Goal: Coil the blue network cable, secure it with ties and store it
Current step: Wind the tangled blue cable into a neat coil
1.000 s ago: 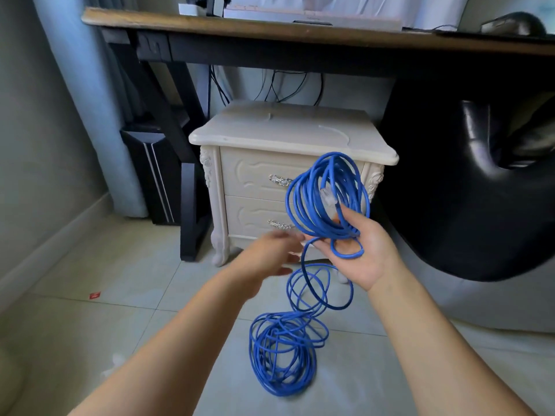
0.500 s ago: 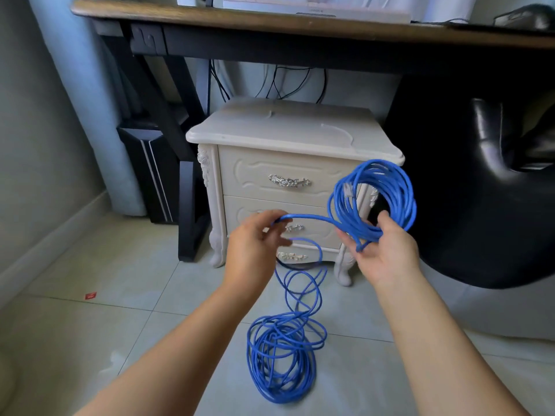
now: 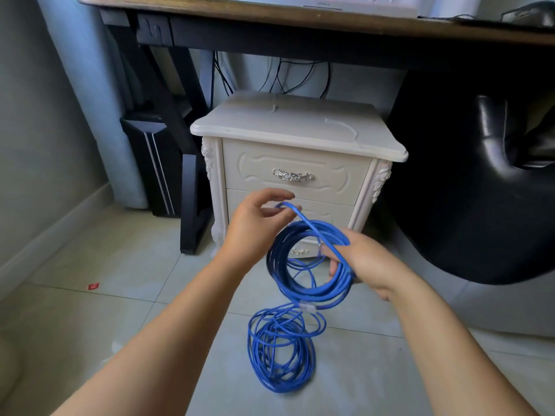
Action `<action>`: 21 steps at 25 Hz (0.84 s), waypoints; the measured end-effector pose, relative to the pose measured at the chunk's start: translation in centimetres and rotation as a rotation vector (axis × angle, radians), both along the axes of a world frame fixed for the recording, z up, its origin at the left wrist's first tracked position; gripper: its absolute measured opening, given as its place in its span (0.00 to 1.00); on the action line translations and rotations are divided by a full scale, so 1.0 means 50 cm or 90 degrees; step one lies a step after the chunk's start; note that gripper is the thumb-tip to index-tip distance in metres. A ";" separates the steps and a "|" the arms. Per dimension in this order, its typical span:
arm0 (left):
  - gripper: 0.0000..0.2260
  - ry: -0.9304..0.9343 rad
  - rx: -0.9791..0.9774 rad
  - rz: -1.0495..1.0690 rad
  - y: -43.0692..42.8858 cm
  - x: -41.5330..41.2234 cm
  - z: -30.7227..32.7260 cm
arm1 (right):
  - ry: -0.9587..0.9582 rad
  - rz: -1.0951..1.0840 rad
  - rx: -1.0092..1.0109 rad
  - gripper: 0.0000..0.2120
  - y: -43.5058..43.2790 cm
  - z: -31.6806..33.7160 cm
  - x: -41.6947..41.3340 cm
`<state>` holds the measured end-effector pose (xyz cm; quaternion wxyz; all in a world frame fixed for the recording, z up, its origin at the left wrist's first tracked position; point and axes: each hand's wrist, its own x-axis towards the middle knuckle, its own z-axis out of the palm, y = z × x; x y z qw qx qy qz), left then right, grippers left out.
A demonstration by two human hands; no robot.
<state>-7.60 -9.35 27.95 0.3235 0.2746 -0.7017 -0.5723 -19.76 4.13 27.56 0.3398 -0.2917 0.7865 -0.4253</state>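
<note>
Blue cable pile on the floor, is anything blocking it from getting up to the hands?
Nothing visible does. The left hand pinches a strand, the right hand holds the coil, and the loose pile lies on the floor tiles right below them. The white nightstand stands behind, not between.

Item: blue network cable [image 3: 342, 283], part wound in a round coil gripped by the right hand [image 3: 369, 262], with one strand rising to the left hand [image 3: 255, 223], which pinches it between thumb and fingers. A clear plug [image 3: 307, 307] hangs at the coil's lower edge, and the rest lies in a loose heap [image 3: 282, 340] on the tiled floor [image 3: 120, 295]. Behind: cream two-drawer nightstand [image 3: 294, 130] under a wooden worktop [image 3: 300, 19], black computer tower [image 3: 150, 163] at left, black chair [image 3: 480, 205] at right.
</note>
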 end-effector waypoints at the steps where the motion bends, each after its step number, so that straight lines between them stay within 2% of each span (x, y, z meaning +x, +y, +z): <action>1: 0.10 -0.041 0.065 -0.062 0.004 0.000 0.002 | -0.041 0.027 0.000 0.05 -0.002 -0.005 0.006; 4: 0.11 -0.143 0.248 -0.186 0.007 0.006 0.003 | -0.099 0.047 -0.006 0.07 -0.007 -0.015 0.013; 8: 0.20 -0.209 0.296 -0.155 -0.001 0.016 -0.006 | -0.125 -0.033 -0.046 0.04 -0.014 -0.016 0.013; 10: 0.20 -0.214 0.341 -0.185 0.005 0.023 -0.005 | -0.164 -0.087 -0.085 0.08 -0.019 -0.015 0.014; 12: 0.15 -0.210 0.324 -0.184 0.008 0.026 -0.010 | -0.204 -0.092 -0.112 0.08 -0.020 -0.016 0.016; 14: 0.11 -0.150 0.287 -0.123 0.005 0.023 -0.014 | -0.272 -0.062 -0.149 0.09 -0.019 -0.010 0.019; 17: 0.10 -0.077 0.183 -0.051 -0.010 0.023 -0.005 | -0.386 -0.064 -0.289 0.22 -0.020 0.010 0.016; 18: 0.10 -0.057 0.154 -0.026 -0.015 0.024 -0.003 | -0.402 -0.091 -0.354 0.24 -0.022 0.014 0.013; 19: 0.10 -0.040 0.130 0.005 -0.021 0.025 -0.003 | -0.386 -0.142 -0.405 0.25 -0.026 0.009 0.005; 21: 0.09 -0.022 0.085 0.074 -0.027 0.026 -0.001 | -0.212 -0.247 -0.427 0.24 -0.033 -0.005 -0.003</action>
